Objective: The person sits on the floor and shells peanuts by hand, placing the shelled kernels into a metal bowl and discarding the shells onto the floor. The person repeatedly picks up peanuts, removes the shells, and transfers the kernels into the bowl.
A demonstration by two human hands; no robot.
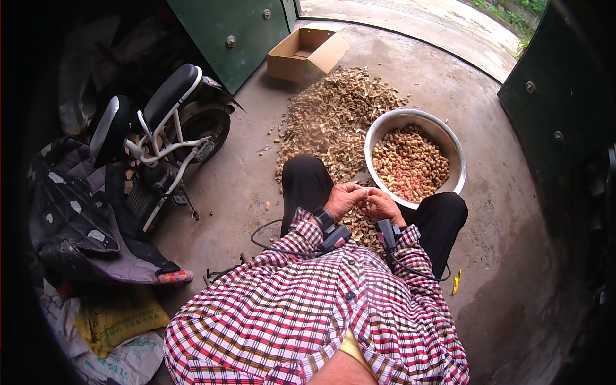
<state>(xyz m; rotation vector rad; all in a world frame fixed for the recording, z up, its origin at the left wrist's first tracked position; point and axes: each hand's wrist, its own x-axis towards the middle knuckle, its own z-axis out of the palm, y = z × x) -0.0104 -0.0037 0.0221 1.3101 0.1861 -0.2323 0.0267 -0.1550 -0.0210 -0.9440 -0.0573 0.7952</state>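
Note:
My left hand and my right hand meet between my knees, fingertips pinched together. Between them is a small pale thing that looks like a peanut, mostly covered by the fingers. Just beyond my right hand stands a round metal basin, holding many unshelled peanuts with reddish kernels among them. A broad heap of peanut shells spreads over the floor ahead of my hands, and more shells lie beneath them.
An open cardboard box stands behind the heap by a green door. To the left is a two-wheeler with a dark quilted cover and sacks nearby. A yellow strip lies on the concrete floor at right.

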